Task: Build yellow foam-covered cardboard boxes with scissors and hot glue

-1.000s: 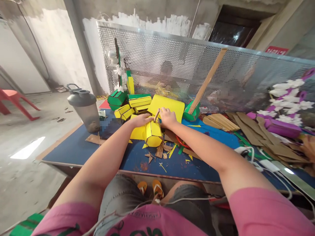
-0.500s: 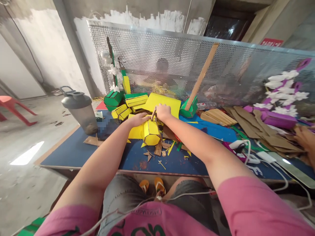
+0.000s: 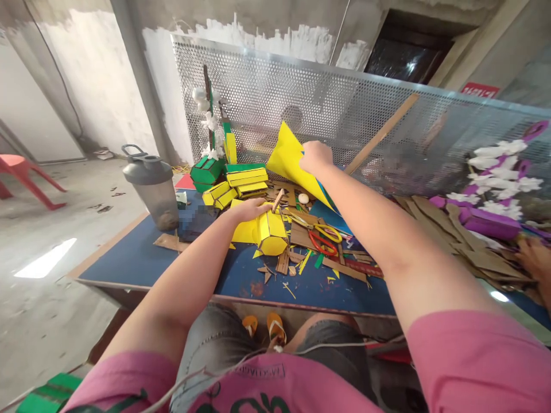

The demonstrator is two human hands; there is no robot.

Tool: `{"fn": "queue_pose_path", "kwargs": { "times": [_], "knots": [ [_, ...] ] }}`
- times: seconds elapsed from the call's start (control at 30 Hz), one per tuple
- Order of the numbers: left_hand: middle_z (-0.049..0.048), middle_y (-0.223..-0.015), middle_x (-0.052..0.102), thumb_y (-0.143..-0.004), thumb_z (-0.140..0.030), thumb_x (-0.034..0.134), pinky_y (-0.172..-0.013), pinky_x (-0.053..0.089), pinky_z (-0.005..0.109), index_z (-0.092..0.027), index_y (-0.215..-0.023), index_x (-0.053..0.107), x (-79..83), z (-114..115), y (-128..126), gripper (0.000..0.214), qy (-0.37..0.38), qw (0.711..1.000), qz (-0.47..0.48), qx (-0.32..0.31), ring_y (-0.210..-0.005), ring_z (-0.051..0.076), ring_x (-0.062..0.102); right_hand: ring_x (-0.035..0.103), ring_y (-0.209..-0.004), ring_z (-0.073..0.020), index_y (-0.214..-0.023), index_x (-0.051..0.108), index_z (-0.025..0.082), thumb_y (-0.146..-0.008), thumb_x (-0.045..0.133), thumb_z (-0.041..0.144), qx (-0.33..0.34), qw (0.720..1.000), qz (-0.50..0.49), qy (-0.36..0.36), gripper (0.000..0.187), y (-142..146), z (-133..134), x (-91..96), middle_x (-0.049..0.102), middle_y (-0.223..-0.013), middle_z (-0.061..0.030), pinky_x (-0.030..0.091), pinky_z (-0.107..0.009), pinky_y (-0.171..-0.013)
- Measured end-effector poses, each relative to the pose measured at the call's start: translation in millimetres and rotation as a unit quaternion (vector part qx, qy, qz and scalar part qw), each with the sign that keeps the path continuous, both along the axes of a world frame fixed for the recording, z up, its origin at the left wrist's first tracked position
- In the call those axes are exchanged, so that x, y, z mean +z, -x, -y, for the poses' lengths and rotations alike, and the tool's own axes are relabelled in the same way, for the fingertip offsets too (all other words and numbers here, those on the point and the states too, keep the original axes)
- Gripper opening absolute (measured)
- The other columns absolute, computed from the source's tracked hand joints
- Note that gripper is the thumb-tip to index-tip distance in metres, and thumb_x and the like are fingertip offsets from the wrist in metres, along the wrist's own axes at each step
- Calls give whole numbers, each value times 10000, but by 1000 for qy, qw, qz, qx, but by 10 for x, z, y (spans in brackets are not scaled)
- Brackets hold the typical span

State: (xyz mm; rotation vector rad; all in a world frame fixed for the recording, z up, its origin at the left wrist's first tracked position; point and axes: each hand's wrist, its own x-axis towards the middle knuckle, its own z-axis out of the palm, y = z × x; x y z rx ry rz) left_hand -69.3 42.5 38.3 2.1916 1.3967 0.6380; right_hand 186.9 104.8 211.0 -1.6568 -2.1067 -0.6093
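Above the blue table (image 3: pixel 116 261), my right hand (image 3: pixel 317 158) grips a curved yellow sheet (image 3: pixel 287 154); my left (image 3: pixel 252 210) touches a faceted yellow box (image 3: pixel 272 234), grip unclear.

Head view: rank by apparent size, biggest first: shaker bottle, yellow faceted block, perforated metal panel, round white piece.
1. Perforated metal panel
2. Shaker bottle
3. Yellow faceted block
4. Round white piece

No close calls in apparent size.

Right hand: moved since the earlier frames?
Yes. Against the metal screen, the right hand is higher and farther right, away from the yellow box and lifting the yellow sheet.
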Motion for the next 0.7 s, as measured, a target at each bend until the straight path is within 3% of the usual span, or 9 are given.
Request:
{"fn": "queue_pose_path", "kwargs": {
  "times": [0.1,0.27,0.43,0.53,0.63,0.7],
  "knots": [
    [127,-1568,781,-1036,-821,489,-1258,548,487,-275,-1322,800,16,12,6,690,1,1000,-2,-5,-1499,433,699,811,-1129,-411,-1143,791,194,-948,753,246,-63,997,5,-36,205,-16,18,250,815,-1159,-182,679,-533,-986],
    [132,-1553,786,-1039,-809,497,-1252,547,502,-267,-1324,797,10,-1,-1,682,-1,1000,-1,-8,-1464,420,718,756,-1130,-394,-1199,759,132,-1037,639,303,4,998,-21,-64,265,-5,201,468,765,-1113,-206,655,-564,-1046],
    [120,-1488,814,-988,-599,686,-1179,613,454,-245,-1351,780,-25,-89,-13,515,-20,995,101,13,-1334,345,784,713,-1241,-403,-1330,726,116,-1117,545,380,80,992,-39,-84,385,73,420,459,755,-1205,-216,622,-569,-1120],
    [128,-1506,791,-1005,-449,660,-1184,619,436,-223,-1379,748,29,-57,-7,446,-78,982,168,28,-1310,301,785,684,-1334,-401,-1409,706,169,-1150,509,407,126,984,-46,-113,403,134,518,430,737,-1329,-198,608,-552,-1162],
    [151,-1587,725,-1066,-461,605,-1152,639,455,-230,-1433,698,155,132,-53,444,-158,959,232,30,-1378,311,748,676,-1359,-397,-1428,700,187,-1157,508,392,164,975,-71,-130,391,205,570,366,718,-1369,-189,600,-557,-1187],
    [164,-1705,640,-1099,-563,611,-1179,627,471,-250,-1575,598,262,312,-147,570,-199,951,235,13,-1488,337,691,681,-1351,-394,-1419,703,190,-1149,519,360,184,968,-99,-135,369,273,588,285,716,-1362,-185,599,-564,-1196]
  ]
}}
